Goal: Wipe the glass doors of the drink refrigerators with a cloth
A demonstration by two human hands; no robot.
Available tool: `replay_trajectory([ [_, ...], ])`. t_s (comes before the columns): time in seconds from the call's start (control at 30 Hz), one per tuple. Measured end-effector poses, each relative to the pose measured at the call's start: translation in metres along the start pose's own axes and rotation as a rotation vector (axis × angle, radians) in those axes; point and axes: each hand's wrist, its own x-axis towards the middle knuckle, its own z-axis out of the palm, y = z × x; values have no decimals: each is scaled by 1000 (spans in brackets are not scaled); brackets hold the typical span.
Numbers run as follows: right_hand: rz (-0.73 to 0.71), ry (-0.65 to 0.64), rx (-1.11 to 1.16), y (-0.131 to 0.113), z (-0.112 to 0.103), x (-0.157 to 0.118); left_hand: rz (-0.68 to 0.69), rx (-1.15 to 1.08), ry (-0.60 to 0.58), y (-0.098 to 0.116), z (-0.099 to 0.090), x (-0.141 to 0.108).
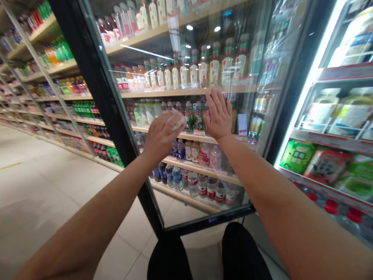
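A glass door point(189, 216) in a black frame stands swung open in front of me. On the left part of its pane, my left hand point(163, 134) is closed on a crumpled whitish cloth point(176, 119), slightly blurred. Farther right, my right hand point(218, 114) lies flat against the glass with its fingers stretched upward and nothing in it. Bottles on shelves show through the pane behind both hands.
Lit fridge shelves point(335, 142) with bottles and green and red packs are on the right. Long drink shelves point(62, 64) run along the left. Pale floor tiles point(52, 194) lie at lower left. My knees are below the door.
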Motion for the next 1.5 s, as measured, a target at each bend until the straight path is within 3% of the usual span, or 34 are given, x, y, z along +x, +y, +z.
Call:
replay_trajectory([
  [0.1,7,7,-9,-2,-2,-1,-147,116,212,-19,-9,19],
  [0.17,8,8,-27,-2,-3,0,-198,129,263,-15,-7,18],
  [0.23,12,-5,-46,-3,-4,1,-173,87,212,2,3,4],
  [0.33,31,-39,-53,-5,-4,2,-3,-13,38,32,19,-22],
  [0.4,74,-45,-24,-12,-5,-1,31,-68,-25,43,24,-29],
  [0.5,185,-16,119,-34,-10,-18,-80,-176,76,48,26,-20],
  [0.6,231,-7,414,-68,-18,-43,-240,-291,221,59,28,0],
  [0.73,245,-36,703,-99,-25,-57,-431,-527,219,86,31,14],
  [0.8,265,-16,716,-96,-27,-48,-390,-564,173,90,27,14],
  [0.93,230,106,571,-62,-33,-23,-95,-335,121,70,6,11],
  [1.03,41,134,344,-42,-33,-26,-149,-71,137,42,-4,8],
  [1.17,-370,-196,122,-38,-22,-51,-294,46,145,16,0,2],
  [1.23,-450,-282,53,-32,-18,-51,-289,55,132,11,6,-2],
  [1.3,-407,-233,1,-20,-17,-37,-289,67,133,9,10,-5],
  [1.4,-241,-53,-40,-5,-16,-11,-290,75,143,10,12,-7],
  [1.5,-135,58,-30,-9,-9,-8,-295,70,140,10,11,-7],
])
